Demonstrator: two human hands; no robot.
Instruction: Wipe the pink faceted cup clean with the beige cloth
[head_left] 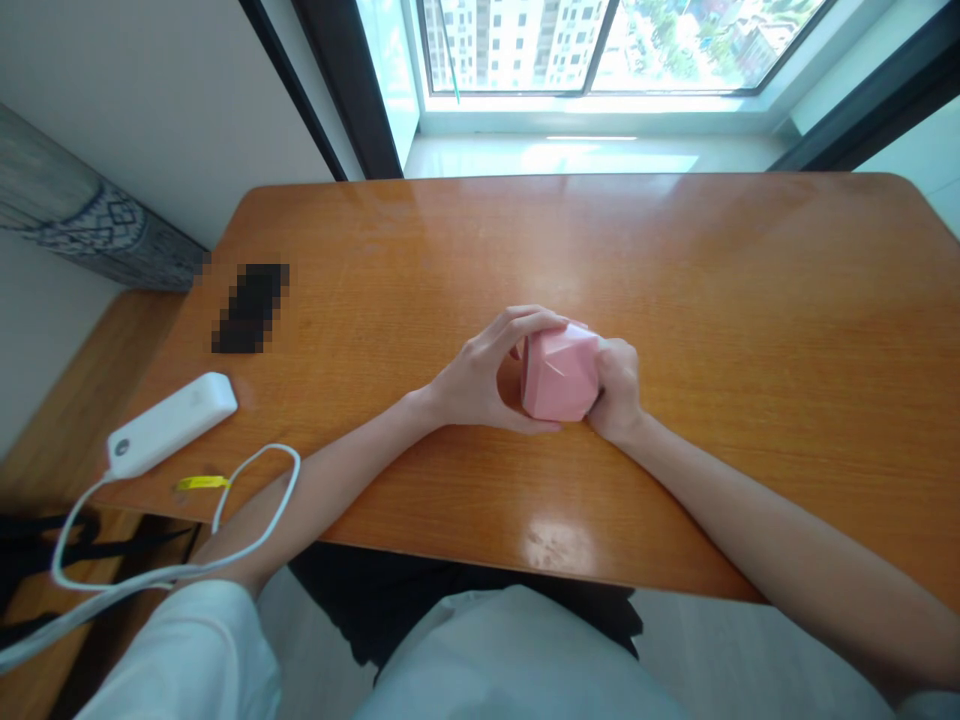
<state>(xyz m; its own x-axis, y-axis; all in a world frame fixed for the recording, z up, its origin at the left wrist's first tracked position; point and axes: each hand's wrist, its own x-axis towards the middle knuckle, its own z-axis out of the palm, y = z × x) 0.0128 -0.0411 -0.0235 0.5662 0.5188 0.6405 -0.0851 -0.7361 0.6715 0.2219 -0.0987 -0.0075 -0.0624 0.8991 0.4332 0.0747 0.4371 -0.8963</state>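
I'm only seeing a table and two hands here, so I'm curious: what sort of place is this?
Probably a room in a high-rise flat or office. A wooden table stands against a large window overlooking tall apartment blocks, and a white power bank with its cable lies at the table's edge. Both hands, left hand and right hand, hold a pink faceted object.

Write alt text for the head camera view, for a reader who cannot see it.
Both hands grip a pink faceted object on an orange wooden table, the left hand on its left side and the right hand on its right. A white power bank with a white cable lies at the table's left edge, below a window.
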